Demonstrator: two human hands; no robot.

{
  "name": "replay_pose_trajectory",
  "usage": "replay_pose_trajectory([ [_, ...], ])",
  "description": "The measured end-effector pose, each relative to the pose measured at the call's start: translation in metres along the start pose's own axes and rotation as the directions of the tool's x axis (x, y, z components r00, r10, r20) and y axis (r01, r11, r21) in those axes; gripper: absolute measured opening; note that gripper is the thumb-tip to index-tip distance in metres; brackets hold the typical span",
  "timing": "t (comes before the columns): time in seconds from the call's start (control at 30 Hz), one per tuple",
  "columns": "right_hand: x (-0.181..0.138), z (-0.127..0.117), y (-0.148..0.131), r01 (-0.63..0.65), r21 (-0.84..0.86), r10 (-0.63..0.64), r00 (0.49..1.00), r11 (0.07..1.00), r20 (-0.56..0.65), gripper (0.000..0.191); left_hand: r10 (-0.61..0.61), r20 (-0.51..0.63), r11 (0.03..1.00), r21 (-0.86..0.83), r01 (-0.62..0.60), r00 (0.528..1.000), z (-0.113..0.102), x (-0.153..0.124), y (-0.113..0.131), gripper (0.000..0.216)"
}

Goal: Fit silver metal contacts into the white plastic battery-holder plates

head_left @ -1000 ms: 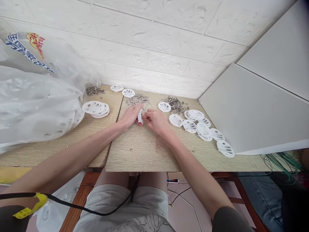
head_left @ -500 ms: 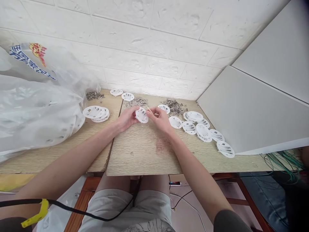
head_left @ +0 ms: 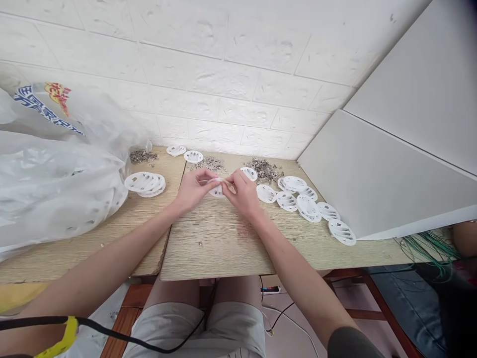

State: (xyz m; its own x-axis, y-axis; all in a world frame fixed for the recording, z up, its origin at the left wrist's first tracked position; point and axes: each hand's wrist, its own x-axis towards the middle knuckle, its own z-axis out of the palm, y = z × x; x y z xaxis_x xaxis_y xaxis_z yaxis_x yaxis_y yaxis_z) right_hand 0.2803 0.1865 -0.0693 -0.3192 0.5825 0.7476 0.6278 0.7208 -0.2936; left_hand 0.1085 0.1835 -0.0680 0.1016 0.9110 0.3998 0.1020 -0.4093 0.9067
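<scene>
Between my hands is a round white plastic disc [head_left: 216, 192] with slots, its upper part hidden by my fingers. My left hand [head_left: 193, 188] is closed, thumb and fingertips pinching the disc's edge from the left. From the right, my right hand [head_left: 242, 193] is closed in a pinch at the same disc. A thin pale stick [head_left: 225, 182] shows at its fingertips, mostly hidden. Another white disc [head_left: 249, 173] lies just behind my right hand, and a pile of small metal pieces [head_left: 264, 169] is spread behind that.
Several slotted discs [head_left: 308, 205] lie to the right, near a grey-white panel [head_left: 387, 174]. More discs [head_left: 145, 183] overlap at left beside a large plastic bag [head_left: 55, 184]. Green wires [head_left: 428, 248] lie at the right edge, close to another person's arm [head_left: 464, 238].
The disc has tilted and sits lower between my hands. Both hands have drawn together over it, and the stick is now more hidden. The view has shifted slightly.
</scene>
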Motion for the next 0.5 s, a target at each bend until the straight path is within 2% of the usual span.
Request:
replay_pose_trajectory([
  [0.07, -0.001, -0.001, 0.0, 0.149, -0.107, -0.151, 0.988, 0.983, -0.019, 0.016, 0.23, 0.03, 0.949, 0.214, -0.231, 0.973, -0.004, -0.002, 0.004, 0.017],
  [0.13, -0.001, -0.003, 0.001, 0.262, -0.184, -0.271, 0.962, 0.947, -0.029, 0.018, 0.446, 0.095, 0.819, 0.359, -0.448, 0.89, -0.008, -0.003, 0.006, 0.011],
  [0.2, -0.002, -0.003, 0.001, 0.342, -0.227, -0.36, 0.932, 0.912, -0.041, 0.019, 0.578, 0.142, 0.694, 0.432, -0.576, 0.804, -0.01, -0.003, 0.006, 0.011],
  [0.27, -0.002, -0.004, 0.003, 0.375, -0.234, -0.397, 0.916, 0.897, -0.056, 0.02, 0.632, 0.161, 0.626, 0.471, -0.622, 0.758, -0.012, -0.003, 0.004, 0.014],
  [0.33, -0.002, -0.005, 0.004, 0.35, -0.207, -0.367, 0.929, 0.914, -0.053, 0.02, 0.628, 0.164, 0.621, 0.485, -0.616, 0.761, -0.012, -0.002, 0.003, 0.017],
  [0.37, -0.002, -0.005, 0.004, 0.318, -0.177, -0.329, 0.944, 0.931, -0.036, 0.02, 0.601, 0.164, 0.642, 0.484, -0.595, 0.782, -0.013, -0.003, 0.003, 0.019],
  [0.5, -0.001, -0.009, 0.001, 0.093, -0.012, -0.091, 0.992, 0.996, 0.086, 0.022, 0.368, 0.123, 0.818, 0.428, -0.384, 0.922, -0.011, -0.006, 0.009, 0.021],
])
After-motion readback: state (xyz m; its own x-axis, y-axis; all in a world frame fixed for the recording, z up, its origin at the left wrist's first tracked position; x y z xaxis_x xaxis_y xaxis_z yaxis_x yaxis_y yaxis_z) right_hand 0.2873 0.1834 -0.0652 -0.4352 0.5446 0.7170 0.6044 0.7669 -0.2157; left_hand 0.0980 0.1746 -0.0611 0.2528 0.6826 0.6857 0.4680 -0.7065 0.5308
